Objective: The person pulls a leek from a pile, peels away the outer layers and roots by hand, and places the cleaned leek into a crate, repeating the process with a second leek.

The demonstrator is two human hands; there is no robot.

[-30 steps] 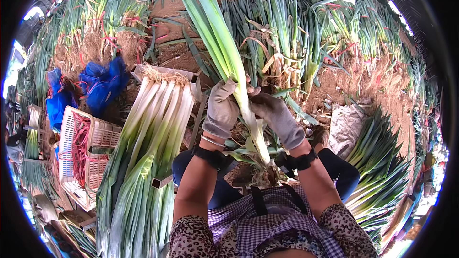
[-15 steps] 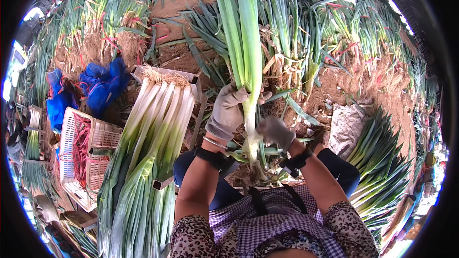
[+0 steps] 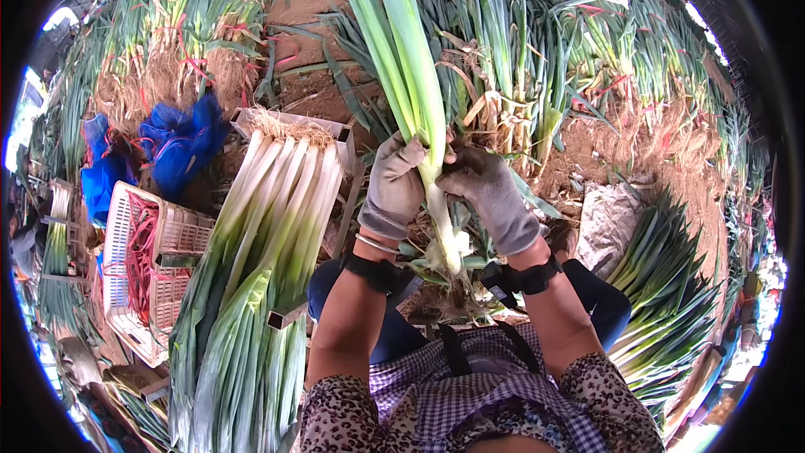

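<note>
A large leek (image 3: 426, 130) slants in front of me, its green leaves up and away, its pale root end toward my lap. My left hand (image 3: 394, 186), in a grey work glove, is closed around it where the leaves meet the white stalk. Just below that grip, my gloved right hand (image 3: 493, 193) pinches at the stalk's right side; its fingertips touch the outer layer. Whether a loose peel is between them is hard to see. Beside my left arm, several trimmed leeks (image 3: 268, 226) lie on a metal frame (image 3: 344, 138), roots at the far end.
A white plastic basket (image 3: 159, 302) with red ties stands at the left, near a blue plastic bag (image 3: 184, 138). Untrimmed leek bundles (image 3: 503, 59) line the far side. At the right lie more leeks (image 3: 662, 294) and a pale sack (image 3: 608, 222). Leaf scraps litter the soil.
My right hand has moved up the stalk from near the root end to just below my left hand. The leek's leafy top has tilted to the left.
</note>
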